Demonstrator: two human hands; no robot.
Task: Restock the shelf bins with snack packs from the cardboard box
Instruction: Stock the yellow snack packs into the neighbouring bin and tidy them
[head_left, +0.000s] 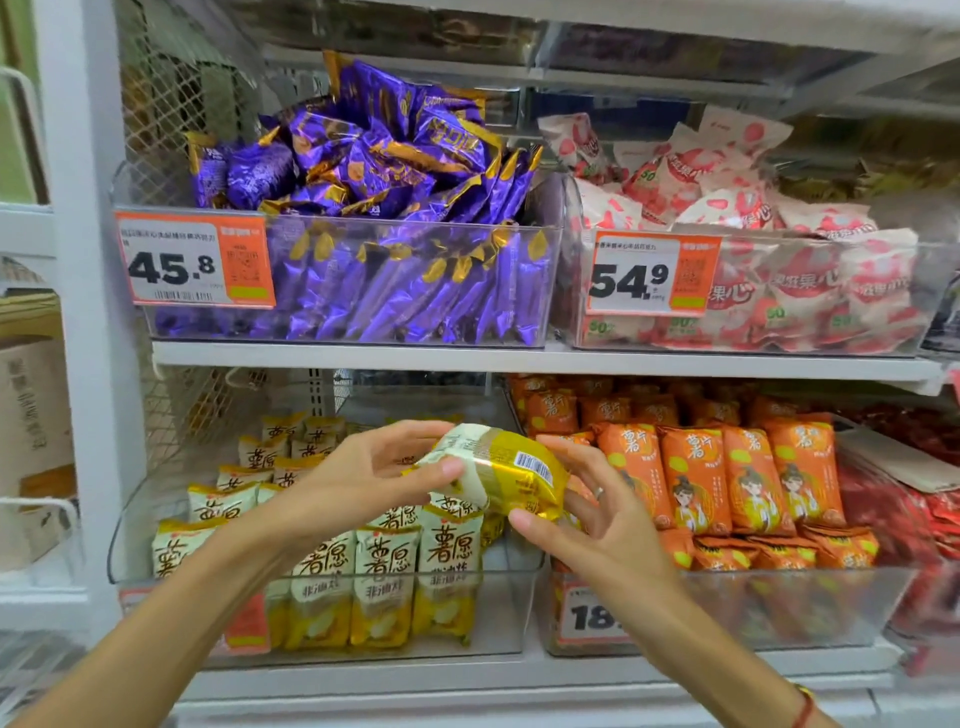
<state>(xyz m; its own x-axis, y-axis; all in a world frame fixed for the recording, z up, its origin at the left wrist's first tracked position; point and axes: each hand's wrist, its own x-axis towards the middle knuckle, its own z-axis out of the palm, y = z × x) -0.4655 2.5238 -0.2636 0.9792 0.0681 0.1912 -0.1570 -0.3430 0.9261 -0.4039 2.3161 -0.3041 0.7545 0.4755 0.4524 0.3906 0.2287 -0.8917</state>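
You're mid-restock: left hand (363, 470) and right hand (587, 514) both pinching yellow snack pack (506, 470), held above yellow bin (322, 657). Bin roughly half full, back rows low. Cardboard box not visible.

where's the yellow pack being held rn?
Head view, lower centre: the yellow pack is held by both hands, left hand and right hand, above the lower-left bin.

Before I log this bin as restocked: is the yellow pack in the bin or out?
Out. The yellow pack is held above the bin between left hand and right hand.
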